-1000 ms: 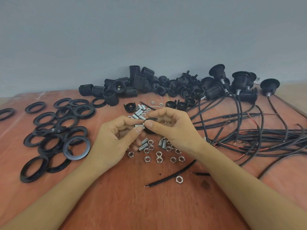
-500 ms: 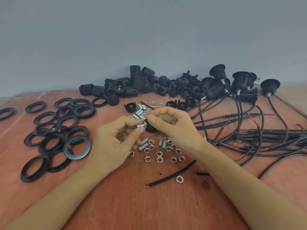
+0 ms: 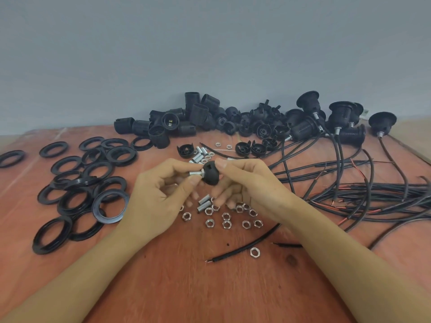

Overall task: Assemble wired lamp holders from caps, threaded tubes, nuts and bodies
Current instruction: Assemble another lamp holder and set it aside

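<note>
Cap (image 3: 211, 177) held above tabletop (image 3: 186, 287), centre; more exposed than half a second ago, right thumb now on its top edge. Right hand (image 3: 251, 190) pinches cap, fingers curled. Left hand (image 3: 158, 201) pinches tube (image 3: 195, 173), whose end meets cap's centre. Nuts (image 3: 226, 223) lie scattered below.

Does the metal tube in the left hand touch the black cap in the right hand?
Touching. The head view shows the end of the tube meeting the cap, with no gap between them.
</note>
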